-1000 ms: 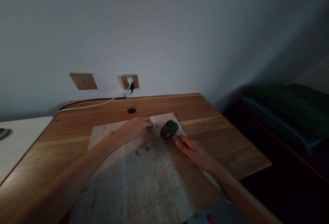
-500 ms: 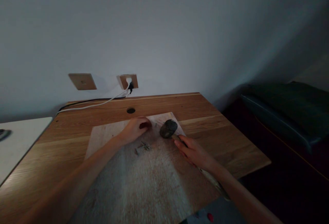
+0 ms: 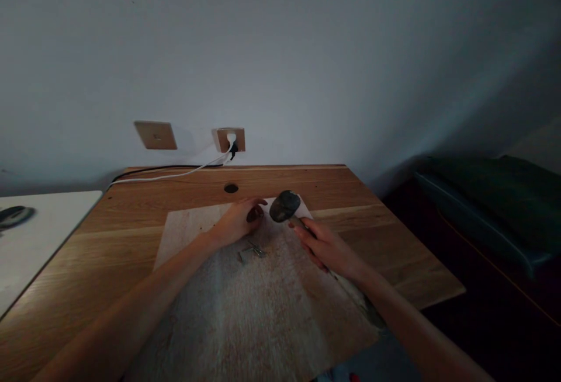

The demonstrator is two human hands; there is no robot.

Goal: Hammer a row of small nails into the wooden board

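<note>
A rubber mallet (image 3: 284, 205) with a dark, thick head and a light handle is in my right hand (image 3: 326, 247). My fingers wrap its handle close to the head, which is raised a little above the board near its far right corner. Just left of the head, my left hand (image 3: 234, 222) is bent over the board (image 3: 245, 312), its index finger stretched out and its other fingers curled. Its fingers look apart, and nothing shows plainly between them. A small pile of nails (image 3: 255, 249) lies on the board just below my left hand.
The board lies on a wooden table (image 3: 368, 224) with a round cable hole (image 3: 231, 188). White and black cables (image 3: 175, 176) run along the back to a wall socket (image 3: 231, 139). At left, a white surface (image 3: 48, 242) holds a dark object (image 3: 16, 216). Dark green cushioning (image 3: 491, 201) is at right.
The mallet head has risen slightly off the board. My left index finger has stretched out toward it, where a small upright nail showed before. The view has shifted slightly.
</note>
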